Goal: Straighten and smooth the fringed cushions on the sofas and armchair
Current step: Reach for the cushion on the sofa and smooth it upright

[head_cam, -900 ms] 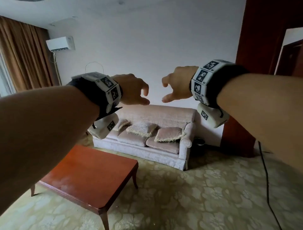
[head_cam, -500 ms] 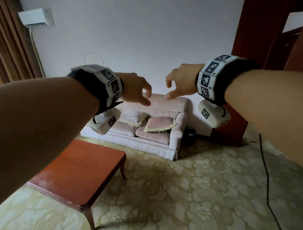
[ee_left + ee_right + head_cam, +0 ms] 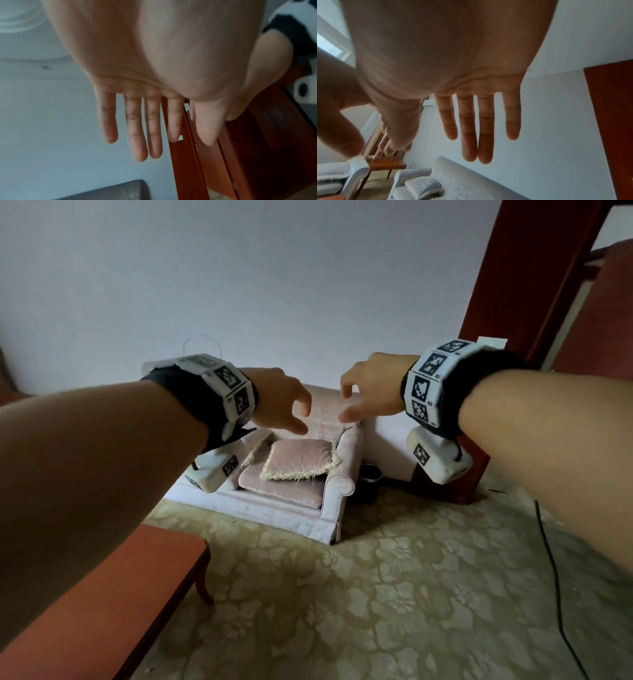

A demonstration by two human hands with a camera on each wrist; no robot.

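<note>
A pale pink sofa (image 3: 337, 487) stands against the white wall across the room. On its right seat lies a pink cushion with cream fringe (image 3: 298, 458); a second fringed cushion (image 3: 254, 451) peeks out to its left behind my left wrist. Both arms are stretched forward at chest height, far from the sofa. My left hand (image 3: 286, 405) and right hand (image 3: 364, 397) hang in the air with relaxed fingers, holding nothing. The wrist views show the left hand's fingers (image 3: 138, 135) and the right hand's fingers (image 3: 467, 129) straight and spread. A fringed cushion (image 3: 423, 187) shows on a sofa in the right wrist view.
A reddish wooden coffee table (image 3: 102, 604) stands at the lower left. A small black bin (image 3: 368, 479) sits right of the sofa, beside a red-brown door frame (image 3: 524, 313). A black cable (image 3: 556, 583) runs over the floral carpet (image 3: 376, 594) on the right.
The view has swung right and moved closer to the sofa's right end; the air conditioner and curtain have left the picture. Both hands have dropped lower and stay empty.
</note>
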